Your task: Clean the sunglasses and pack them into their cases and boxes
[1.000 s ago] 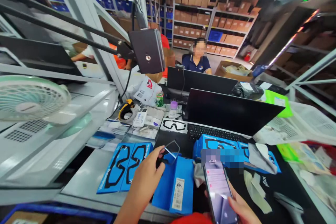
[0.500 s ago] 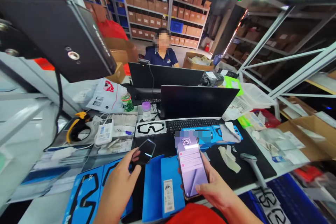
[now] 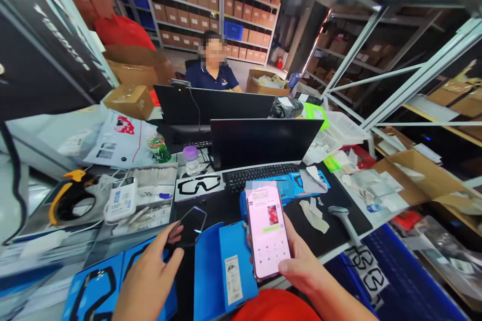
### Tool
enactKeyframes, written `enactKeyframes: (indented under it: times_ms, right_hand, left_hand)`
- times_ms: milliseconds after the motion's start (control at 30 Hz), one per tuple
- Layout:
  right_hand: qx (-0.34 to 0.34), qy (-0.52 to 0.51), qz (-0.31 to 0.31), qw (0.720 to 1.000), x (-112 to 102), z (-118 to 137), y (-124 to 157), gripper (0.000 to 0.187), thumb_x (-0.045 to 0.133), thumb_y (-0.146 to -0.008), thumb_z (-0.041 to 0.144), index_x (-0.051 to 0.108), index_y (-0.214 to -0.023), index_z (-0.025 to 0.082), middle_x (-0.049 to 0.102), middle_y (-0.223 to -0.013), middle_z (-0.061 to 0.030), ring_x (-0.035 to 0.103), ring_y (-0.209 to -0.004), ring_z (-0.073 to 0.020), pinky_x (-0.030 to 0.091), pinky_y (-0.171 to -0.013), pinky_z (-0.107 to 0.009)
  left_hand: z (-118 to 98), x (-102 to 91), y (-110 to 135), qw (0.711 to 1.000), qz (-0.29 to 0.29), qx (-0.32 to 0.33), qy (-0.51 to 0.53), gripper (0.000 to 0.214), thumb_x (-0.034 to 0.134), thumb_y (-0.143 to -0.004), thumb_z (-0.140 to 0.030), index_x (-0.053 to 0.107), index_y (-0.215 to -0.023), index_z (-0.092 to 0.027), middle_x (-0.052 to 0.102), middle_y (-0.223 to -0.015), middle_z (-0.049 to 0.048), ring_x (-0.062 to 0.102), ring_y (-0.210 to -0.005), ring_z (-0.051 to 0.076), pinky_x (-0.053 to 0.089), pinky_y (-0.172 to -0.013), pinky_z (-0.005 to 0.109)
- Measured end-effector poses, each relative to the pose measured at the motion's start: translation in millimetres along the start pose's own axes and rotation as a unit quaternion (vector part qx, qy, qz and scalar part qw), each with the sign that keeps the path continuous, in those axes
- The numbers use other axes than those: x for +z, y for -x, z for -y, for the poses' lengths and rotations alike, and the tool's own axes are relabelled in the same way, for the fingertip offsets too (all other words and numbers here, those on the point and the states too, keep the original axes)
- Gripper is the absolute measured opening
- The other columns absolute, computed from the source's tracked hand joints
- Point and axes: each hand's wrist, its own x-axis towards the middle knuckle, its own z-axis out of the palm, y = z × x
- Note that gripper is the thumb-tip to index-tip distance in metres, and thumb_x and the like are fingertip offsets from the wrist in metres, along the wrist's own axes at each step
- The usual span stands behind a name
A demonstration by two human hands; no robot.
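Observation:
My right hand grips a smartphone upright, its screen lit with a light page. My left hand pinches a dark goggle lens by its lower edge, just above the black desk mat. Between the hands lies an open blue product box. More blue goggle boxes lie flat under my left wrist, and others sit in front of the keyboard.
A black monitor stands behind the keyboard, a second one behind it, where a person in a dark polo sits. A barcode scanner lies at right. A yellow tape dispenser and a tray of small items sit at left.
The view has shifted left and nearer the desk. The phone screen changed from a lock screen showing the time to a light page. My left hand still holds the lens.

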Motion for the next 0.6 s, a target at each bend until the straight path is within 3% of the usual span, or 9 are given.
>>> enactKeyframes:
  times_ms: [167, 367, 600]
  right_hand:
    - [-0.009, -0.021, -0.036, 0.999, -2.9, 0.6, 1.0, 0.100, 0.084, -0.068, 0.028, 0.027, -0.150, 0.027, 0.064, -0.132, -0.0155, 0.063, -0.117, -0.0319, 0.050, -0.090, -0.045]
    - [0.010, -0.002, -0.096, 0.995, -6.5, -4.6, -2.9, 0.064, 0.086, -0.066, 0.031, 0.061, -0.124, 0.017, 0.074, -0.113, -0.0121, 0.071, -0.096, -0.0256, 0.054, -0.078, -0.034]
    - [0.039, 0.009, -0.117, 0.992, -0.8, -10.2, -11.4, 0.067, 0.088, -0.059, 0.025, 0.062, -0.121, 0.020, 0.074, -0.114, -0.0097, 0.070, -0.100, -0.0266, 0.054, -0.082, -0.036]
  left_hand:
    - [-6.0, -0.9, -2.4, 1.000, 0.001, -0.008, 0.014, 0.056, 0.039, -0.085, -0.045, 0.054, -0.135, -0.024, 0.072, -0.117, 0.0053, 0.071, -0.093, 0.024, 0.053, -0.080, 0.030]
    - [-7.9, -2.1, -2.9, 0.999, -0.007, -0.006, 0.052, 0.058, 0.043, -0.080, -0.044, 0.058, -0.132, -0.022, 0.073, -0.117, 0.0064, 0.071, -0.100, 0.025, 0.056, -0.076, 0.029]
    - [0.5, 1.9, -3.5, 0.995, -0.062, 0.045, 0.062, 0.056, 0.047, -0.080, -0.041, 0.062, -0.131, -0.023, 0.065, -0.133, 0.0089, 0.064, -0.115, 0.030, 0.058, -0.065, 0.030]
